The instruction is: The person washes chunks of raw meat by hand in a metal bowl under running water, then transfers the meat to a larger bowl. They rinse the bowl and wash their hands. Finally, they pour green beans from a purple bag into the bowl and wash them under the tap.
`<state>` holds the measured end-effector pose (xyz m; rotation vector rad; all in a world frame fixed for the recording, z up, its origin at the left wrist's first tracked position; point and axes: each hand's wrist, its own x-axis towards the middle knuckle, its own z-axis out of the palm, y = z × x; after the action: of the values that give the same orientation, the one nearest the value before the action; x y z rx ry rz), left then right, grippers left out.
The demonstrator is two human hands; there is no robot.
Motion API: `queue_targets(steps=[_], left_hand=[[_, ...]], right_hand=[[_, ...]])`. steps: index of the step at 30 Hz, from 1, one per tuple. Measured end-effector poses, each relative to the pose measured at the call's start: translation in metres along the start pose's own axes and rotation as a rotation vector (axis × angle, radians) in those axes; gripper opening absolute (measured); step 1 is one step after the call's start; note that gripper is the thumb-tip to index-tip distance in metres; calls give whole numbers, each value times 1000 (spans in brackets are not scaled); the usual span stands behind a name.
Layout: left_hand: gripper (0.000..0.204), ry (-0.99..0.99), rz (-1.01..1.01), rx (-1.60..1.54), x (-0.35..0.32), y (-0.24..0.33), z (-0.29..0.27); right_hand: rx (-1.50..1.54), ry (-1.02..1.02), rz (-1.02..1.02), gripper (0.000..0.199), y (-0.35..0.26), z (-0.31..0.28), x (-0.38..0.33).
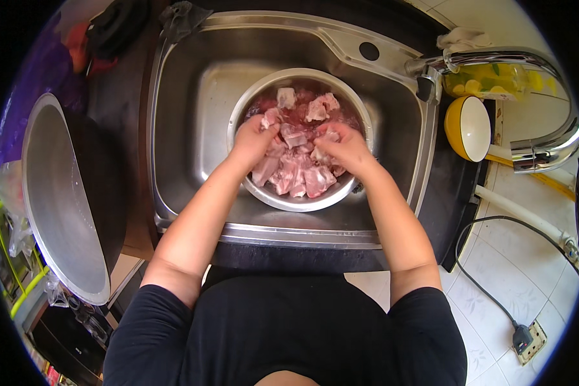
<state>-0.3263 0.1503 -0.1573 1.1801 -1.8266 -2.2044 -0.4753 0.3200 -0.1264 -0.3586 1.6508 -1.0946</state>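
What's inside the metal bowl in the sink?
The metal bowl holds raw meat chunks in reddish water, with the left hand and right hand in it. The bowl's bottom is covered.

Steel sink (186, 96) in dark counter (119, 96), white tiled floor (495, 283), bright daylight

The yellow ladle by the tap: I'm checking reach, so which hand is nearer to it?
Right. The right hand is in the meat bowl, on the yellow ladle's side; the left hand is farther across the bowl.
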Motion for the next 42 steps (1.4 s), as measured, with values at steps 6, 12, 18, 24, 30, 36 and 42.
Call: queue_targets(steps=[6, 12, 18, 24, 30, 36, 42], left_hand=[[64, 178, 278, 559, 15, 10, 1], [61, -82, -81, -308, 52, 0, 13], [50, -224, -311, -567, 80, 11, 22], [44, -92, -141, -570, 60, 23, 38], [19, 105, 171, -479, 10, 25, 66], [15, 254, 407, -334, -32, 33, 82], [13, 264, 561, -296, -75, 68, 87]], right_hand=[[-116, 335, -295, 39, 13, -19, 28], [457, 329, 31, 67, 11, 0, 61], [756, 37, 218, 58, 32, -6, 105], [695, 66, -3, 43, 6, 11, 77], [669, 227, -302, 33, -10, 41, 37], [608, 426, -465, 32, -28, 71, -22], [612, 401, -628, 33, -47, 78, -64]])
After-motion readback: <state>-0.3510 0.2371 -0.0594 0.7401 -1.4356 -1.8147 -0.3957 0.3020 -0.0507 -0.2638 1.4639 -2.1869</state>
